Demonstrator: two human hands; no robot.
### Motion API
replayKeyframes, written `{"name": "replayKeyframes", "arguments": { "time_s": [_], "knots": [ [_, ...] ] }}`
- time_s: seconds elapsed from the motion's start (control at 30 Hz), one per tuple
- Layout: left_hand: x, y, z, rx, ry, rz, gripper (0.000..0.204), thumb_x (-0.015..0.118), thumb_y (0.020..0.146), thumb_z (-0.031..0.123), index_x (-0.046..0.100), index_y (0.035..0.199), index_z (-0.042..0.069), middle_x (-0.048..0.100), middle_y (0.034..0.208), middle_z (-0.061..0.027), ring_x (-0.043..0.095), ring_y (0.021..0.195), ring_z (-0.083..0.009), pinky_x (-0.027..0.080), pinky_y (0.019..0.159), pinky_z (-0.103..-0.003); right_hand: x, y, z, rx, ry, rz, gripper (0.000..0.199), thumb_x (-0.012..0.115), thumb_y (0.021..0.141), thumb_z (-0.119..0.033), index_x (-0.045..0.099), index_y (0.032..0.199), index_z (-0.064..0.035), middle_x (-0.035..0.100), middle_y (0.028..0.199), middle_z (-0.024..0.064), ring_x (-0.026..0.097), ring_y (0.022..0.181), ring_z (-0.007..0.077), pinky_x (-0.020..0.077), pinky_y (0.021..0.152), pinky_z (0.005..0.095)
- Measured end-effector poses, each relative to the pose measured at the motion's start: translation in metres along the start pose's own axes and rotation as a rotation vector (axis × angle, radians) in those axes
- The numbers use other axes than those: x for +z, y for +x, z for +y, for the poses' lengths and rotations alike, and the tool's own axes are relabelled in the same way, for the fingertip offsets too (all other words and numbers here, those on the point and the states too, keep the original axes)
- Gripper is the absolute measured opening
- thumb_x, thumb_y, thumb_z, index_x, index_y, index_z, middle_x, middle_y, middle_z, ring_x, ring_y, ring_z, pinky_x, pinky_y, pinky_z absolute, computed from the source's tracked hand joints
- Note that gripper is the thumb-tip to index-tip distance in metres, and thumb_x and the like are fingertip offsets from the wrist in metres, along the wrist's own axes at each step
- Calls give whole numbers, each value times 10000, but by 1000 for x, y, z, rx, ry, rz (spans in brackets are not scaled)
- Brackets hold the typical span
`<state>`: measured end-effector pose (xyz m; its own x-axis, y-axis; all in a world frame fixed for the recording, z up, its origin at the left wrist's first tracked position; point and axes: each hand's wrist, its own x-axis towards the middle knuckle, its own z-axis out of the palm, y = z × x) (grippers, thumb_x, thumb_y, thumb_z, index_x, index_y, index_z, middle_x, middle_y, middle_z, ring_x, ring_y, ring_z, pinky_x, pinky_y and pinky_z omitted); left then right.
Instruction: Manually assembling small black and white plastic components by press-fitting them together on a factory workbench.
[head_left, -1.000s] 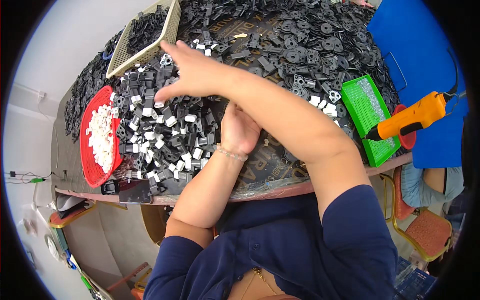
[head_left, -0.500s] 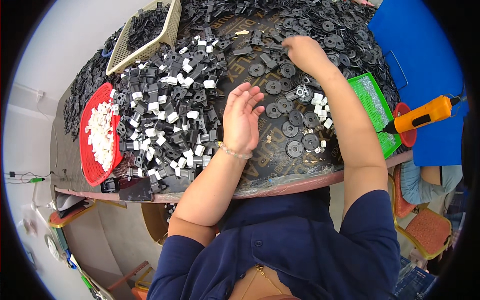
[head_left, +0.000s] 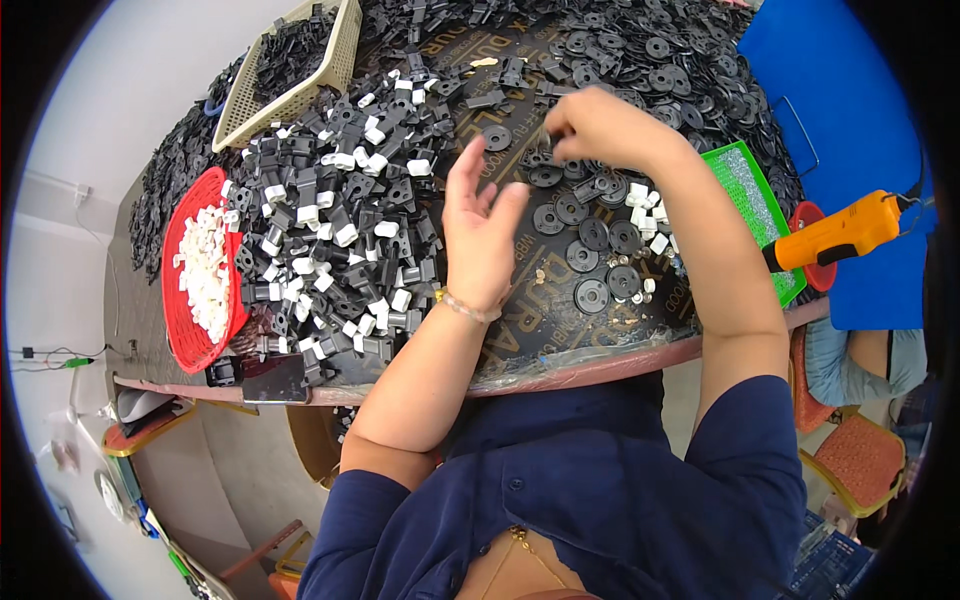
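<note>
My left hand (head_left: 480, 230) is raised over the dark tabletop, fingers apart and holding nothing. On its left spreads a heap of black plastic brackets (head_left: 305, 190), many fitted with white caps. My right hand (head_left: 605, 130) is farther out and to the right, its fingers bent together around a dark plastic part (head_left: 543, 143), mostly hidden by the fingers. Several round black discs (head_left: 592, 295) lie below it, some overlapping. Beside my right forearm sits a small group of white caps (head_left: 640, 215).
A red basket (head_left: 185, 345) of small white pieces stands at the left, a beige basket (head_left: 340, 65) of black parts behind it. A green tray (head_left: 725, 165) with small metal pieces lies at the right, below an orange electric screwdriver (head_left: 840, 235). More discs (head_left: 655, 75) pile up at the back.
My right hand has drawn back toward me and left, its fingers closing around a dark part. My left hand has turned and spread its thumb. A disc between them has shifted left.
</note>
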<state>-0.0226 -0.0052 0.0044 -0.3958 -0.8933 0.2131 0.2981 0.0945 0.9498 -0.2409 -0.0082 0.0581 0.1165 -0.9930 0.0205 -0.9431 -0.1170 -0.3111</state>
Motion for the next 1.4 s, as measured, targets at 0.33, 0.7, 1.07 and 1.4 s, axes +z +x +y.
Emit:
{"name": "replayKeyframes", "arguments": {
  "time_s": [0.33, 0.7, 1.07, 1.4],
  "knots": [
    [-1, -3, 7, -482, -183, -259, 416, 594, 974, 73, 463, 1366, 26, 696, 1055, -103, 681, 928, -184, 562, 819, -323, 19, -82, -43, 217, 1045, 321, 319, 778, 731, 46, 534, 911, -52, 572, 876, -2, 541, 781, 57, 464, 684, 210],
    [-1, 0, 10, -596, -613, -378, 375, 502, 1003, 69, 437, 1371, 33, 610, 1208, -185, 669, 1055, -290, 577, 929, -417, 27, -83, -38, -107, 435, 640, 253, 811, 731, -73, 680, 944, -36, 655, 1013, 99, 667, 956, 226, 538, 805, 300],
    [-7, -4, 0, -572, -731, -316, 218, 581, 983, 80, 545, 1197, 66, 643, 1188, -112, 642, 1105, -225, 564, 957, -385, 35, -83, -53, -113, 769, 598, 349, 784, 753, -47, 693, 1089, -25, 698, 1128, 98, 659, 1052, 205, 503, 933, 328],
    [6, -13, 6, -427, -648, -352, 367, 545, 1000, 64, 500, 1362, 13, 590, 1308, -101, 607, 1164, -199, 534, 994, -371, 39, -82, -55, -205, 391, 777, 323, 801, 750, -78, 695, 1051, -30, 719, 1073, 84, 672, 1004, 239, 519, 906, 343]
  ]
}}
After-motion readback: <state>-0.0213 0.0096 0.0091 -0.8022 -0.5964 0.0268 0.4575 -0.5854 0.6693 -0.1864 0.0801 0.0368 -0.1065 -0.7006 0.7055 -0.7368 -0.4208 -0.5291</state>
